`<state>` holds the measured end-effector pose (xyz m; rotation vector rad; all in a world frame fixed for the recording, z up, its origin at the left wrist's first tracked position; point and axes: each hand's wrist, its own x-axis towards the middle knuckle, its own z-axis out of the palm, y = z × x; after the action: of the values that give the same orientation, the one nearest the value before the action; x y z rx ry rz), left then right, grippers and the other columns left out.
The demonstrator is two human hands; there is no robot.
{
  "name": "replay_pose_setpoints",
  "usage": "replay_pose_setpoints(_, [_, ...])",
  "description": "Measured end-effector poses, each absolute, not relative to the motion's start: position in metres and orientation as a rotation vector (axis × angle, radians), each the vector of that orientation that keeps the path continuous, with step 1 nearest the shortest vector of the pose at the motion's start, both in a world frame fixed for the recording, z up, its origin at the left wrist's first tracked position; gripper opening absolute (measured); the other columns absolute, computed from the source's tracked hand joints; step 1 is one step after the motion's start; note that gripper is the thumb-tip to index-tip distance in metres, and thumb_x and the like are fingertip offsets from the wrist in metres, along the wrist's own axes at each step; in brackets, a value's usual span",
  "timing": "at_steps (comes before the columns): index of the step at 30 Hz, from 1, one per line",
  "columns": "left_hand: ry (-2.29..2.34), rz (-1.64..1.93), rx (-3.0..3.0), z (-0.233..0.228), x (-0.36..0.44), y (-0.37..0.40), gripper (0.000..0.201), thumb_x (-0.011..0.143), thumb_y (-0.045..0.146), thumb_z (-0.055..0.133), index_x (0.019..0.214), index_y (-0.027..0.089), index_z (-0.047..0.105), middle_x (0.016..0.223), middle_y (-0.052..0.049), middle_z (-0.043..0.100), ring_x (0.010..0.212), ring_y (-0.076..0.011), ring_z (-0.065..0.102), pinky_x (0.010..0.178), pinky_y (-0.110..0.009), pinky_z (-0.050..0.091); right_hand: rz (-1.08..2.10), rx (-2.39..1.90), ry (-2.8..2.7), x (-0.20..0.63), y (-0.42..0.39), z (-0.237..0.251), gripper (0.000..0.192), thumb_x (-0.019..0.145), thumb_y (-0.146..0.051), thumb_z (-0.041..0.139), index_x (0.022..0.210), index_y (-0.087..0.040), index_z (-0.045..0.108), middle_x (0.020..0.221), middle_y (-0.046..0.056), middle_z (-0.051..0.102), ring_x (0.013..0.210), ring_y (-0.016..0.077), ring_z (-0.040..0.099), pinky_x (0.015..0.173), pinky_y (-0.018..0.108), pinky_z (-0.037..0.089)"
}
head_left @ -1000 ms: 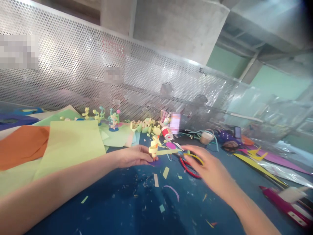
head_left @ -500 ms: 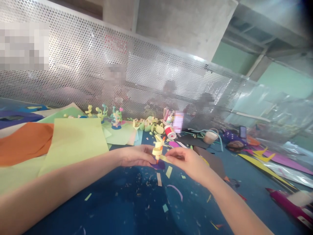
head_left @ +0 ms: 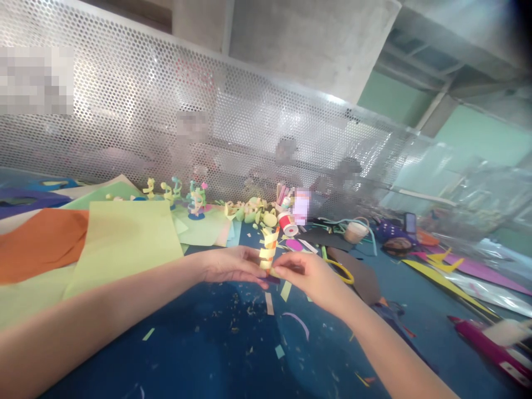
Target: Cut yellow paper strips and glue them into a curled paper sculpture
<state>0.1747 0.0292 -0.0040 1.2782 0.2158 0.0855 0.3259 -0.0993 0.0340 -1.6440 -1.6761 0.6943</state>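
Observation:
In the head view, a pale yellow paper strip (head_left: 268, 252) winds in a spiral around an upright orange paper stem on a purple base (head_left: 272, 280). My left hand (head_left: 235, 265) is closed around the left side of this piece, its thumb and fingers by the stem's foot and the base. From the right, my right hand (head_left: 305, 271) pinches the strip's lower end with thumb and index finger near the base. Small paper scraps (head_left: 286, 290) lie on the blue table just below the hands.
Yellow-green paper sheets (head_left: 128, 238) and orange paper (head_left: 41, 238) cover the left. Finished paper curls (head_left: 196, 202) stand behind. A red-and-white roll (head_left: 287, 224), yellow-handled scissors (head_left: 344, 272), a cup (head_left: 356, 233) and a magenta glue gun (head_left: 490, 346) are to the right.
My right hand has brought the strip's end in and down against the stem's foot. The spiral now wraps lower and more evenly. My left fingers have shifted slightly under the base.

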Motion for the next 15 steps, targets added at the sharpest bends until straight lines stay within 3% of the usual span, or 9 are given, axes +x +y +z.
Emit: replay_pose_setpoints(15, [0.179, 0.086, 1.271, -0.0011, 0.1748, 0.027, 0.029, 0.066, 0.01, 0.066, 0.094, 0.013, 0.065, 0.096, -0.006, 0.067, 0.087, -0.0165, 0.064, 0.083, -0.024, 0.049, 0.716, -1.624, -1.691, 0.3247, -0.0974, 0.0339, 0.017, 0.079, -0.029, 0.054, 0.085, -0.017, 0.063, 0.085, 0.003, 0.066, 0.078, 0.0146, 0.061, 0.073, 0.026, 0.047])
